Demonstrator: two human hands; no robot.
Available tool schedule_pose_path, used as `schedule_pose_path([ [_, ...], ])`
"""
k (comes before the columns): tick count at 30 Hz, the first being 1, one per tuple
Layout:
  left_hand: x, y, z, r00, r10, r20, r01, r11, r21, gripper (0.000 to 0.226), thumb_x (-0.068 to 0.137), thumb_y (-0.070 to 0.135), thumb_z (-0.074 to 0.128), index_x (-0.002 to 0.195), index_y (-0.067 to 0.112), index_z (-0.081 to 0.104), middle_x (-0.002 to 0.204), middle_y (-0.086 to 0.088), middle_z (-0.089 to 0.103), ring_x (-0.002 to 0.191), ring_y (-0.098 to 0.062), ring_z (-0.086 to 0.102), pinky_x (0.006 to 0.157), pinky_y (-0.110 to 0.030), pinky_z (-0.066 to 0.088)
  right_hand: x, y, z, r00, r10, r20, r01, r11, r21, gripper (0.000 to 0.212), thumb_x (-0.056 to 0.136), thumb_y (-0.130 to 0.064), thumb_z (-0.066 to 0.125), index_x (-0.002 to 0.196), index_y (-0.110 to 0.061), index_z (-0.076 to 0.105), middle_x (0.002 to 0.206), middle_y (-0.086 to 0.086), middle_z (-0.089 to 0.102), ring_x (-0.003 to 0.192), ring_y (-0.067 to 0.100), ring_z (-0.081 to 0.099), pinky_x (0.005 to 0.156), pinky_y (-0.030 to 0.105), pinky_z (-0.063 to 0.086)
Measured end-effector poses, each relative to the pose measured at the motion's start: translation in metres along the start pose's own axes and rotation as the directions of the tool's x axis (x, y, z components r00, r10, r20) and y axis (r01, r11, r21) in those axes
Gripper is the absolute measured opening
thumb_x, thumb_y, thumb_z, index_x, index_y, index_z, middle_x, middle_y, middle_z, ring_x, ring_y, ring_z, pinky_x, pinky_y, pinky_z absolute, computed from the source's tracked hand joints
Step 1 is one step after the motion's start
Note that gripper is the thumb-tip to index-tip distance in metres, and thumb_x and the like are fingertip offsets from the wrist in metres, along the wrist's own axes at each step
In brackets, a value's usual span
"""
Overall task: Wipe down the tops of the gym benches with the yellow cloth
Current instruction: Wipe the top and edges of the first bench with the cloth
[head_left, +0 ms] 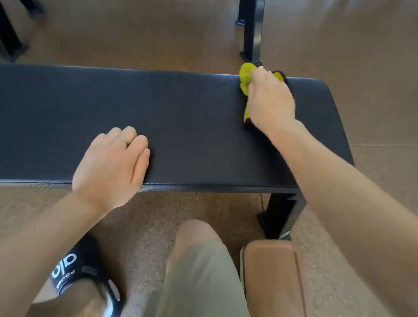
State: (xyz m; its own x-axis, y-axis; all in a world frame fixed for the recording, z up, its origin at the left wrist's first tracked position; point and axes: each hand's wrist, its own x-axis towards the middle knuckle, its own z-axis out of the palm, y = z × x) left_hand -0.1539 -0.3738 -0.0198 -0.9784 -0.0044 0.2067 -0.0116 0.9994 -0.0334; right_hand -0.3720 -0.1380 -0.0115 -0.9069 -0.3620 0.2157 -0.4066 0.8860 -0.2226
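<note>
Cloth (245, 80) bunched under right grip (270, 100) on bench (181, 121) top.

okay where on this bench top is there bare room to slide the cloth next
Bare pad runs between the left hand and the right hand, and along the bench toward its left end. Crowded only at the far right corner, where the yellow cloth is bunched.
</note>
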Motion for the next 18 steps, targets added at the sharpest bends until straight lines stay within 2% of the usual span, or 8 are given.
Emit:
schedule_pose_path([
  [1,0.0,0.0,0.001,1.0,-0.004,0.004,0.004,1.0,0.005,0.033,0.104,0.026,0.03,0.082,0.01,0.049,0.08,-0.008,0.044,0.069,-0.031,0.04,0.063,-0.044,0.036,0.005,0.01,0.001,0.997,0.074,-0.026,-0.073,0.997,0.013,0.019,0.101,-0.012,0.034,0.105,-0.013,0.053,0.111,0.012,0.06,0.107,0.037,0.054,0.086,0.044,0.035],
  [3,0.0,0.001,0.001,1.0,-0.009,0.009,0.009,1.0,0.012,0.033,0.103,0.026,0.03,0.082,0.01,0.049,0.079,-0.008,0.044,0.068,-0.031,0.04,0.062,-0.046,0.037,0.006,-0.007,0.012,0.986,0.159,-0.056,-0.158,0.987,0.016,0.03,0.1,-0.018,0.026,0.109,-0.014,0.054,0.112,0.01,0.061,0.111,0.035,0.054,0.1,0.044,0.036],
  [5,0.0,0.001,0.0,1.0,-0.006,0.006,0.006,1.0,0.005,0.032,0.103,0.026,0.031,0.082,0.01,0.049,0.079,-0.008,0.045,0.068,-0.032,0.04,0.063,-0.047,0.038,-0.005,-0.052,0.024,0.986,0.153,-0.072,-0.151,0.988,0.03,0.043,0.096,-0.023,0.018,0.114,-0.016,0.056,0.113,0.007,0.061,0.111,0.033,0.055,0.105,0.046,0.036],
  [7,-0.001,-0.001,0.001,1.0,-0.002,-0.004,0.002,1.0,-0.017,0.031,0.104,0.027,0.031,0.084,0.011,0.049,0.081,-0.008,0.046,0.07,-0.032,0.041,0.064,-0.047,0.039,-0.032,-0.1,0.035,0.999,0.005,-0.049,-0.002,0.998,0.06,0.046,0.094,-0.023,0.018,0.117,-0.017,0.057,0.113,0.005,0.061,0.109,0.031,0.056,0.102,0.045,0.037],
  [9,-0.002,-0.001,0.002,1.0,0.004,-0.014,-0.004,0.999,-0.034,0.031,0.104,0.028,0.031,0.085,0.011,0.049,0.083,-0.008,0.046,0.072,-0.032,0.042,0.066,-0.046,0.039,-0.06,-0.124,0.037,0.988,-0.153,0.002,0.152,0.986,0.07,0.041,0.097,-0.021,0.028,0.125,-0.014,0.058,0.125,0.006,0.061,0.119,0.031,0.054,0.111,0.045,0.034],
  [12,-0.004,-0.002,0.003,0.999,0.006,-0.032,-0.007,0.999,-0.045,0.032,0.105,0.027,0.031,0.086,0.011,0.05,0.083,-0.008,0.047,0.072,-0.032,0.043,0.066,-0.047,0.04,-0.067,-0.092,0.013,0.968,-0.251,0.031,0.248,0.967,0.063,0.031,0.1,-0.016,0.047,0.128,-0.012,0.059,0.134,0.01,0.061,0.125,0.034,0.054,0.108,0.043,0.035],
  [15,-0.003,-0.003,0.001,0.999,0.006,-0.032,-0.007,1.0,-0.03,0.033,0.106,0.027,0.03,0.087,0.012,0.051,0.084,-0.008,0.05,0.073,-0.032,0.045,0.066,-0.047,0.04,-0.063,-0.031,-0.015,1.0,0.021,0.001,-0.021,1.0,-0.014,0.019,0.102,-0.014,0.046,0.117,-0.007,0.057,0.123,0.015,0.062,0.111,0.04,0.056,0.087,0.046,0.039],
  [18,-0.004,-0.004,0.004,0.999,0.019,-0.032,-0.02,1.0,-0.023,0.033,0.107,0.028,0.03,0.089,0.013,0.054,0.086,-0.005,0.052,0.073,-0.025,0.042,0.066,-0.041,0.036,-0.076,-0.033,-0.02,0.97,0.237,-0.06,-0.237,0.972,0.007,0.029,0.102,-0.022,0.032,0.105,-0.006,0.057,0.114,0.017,0.061,0.111,0.04,0.055,0.096,0.048,0.04],
])
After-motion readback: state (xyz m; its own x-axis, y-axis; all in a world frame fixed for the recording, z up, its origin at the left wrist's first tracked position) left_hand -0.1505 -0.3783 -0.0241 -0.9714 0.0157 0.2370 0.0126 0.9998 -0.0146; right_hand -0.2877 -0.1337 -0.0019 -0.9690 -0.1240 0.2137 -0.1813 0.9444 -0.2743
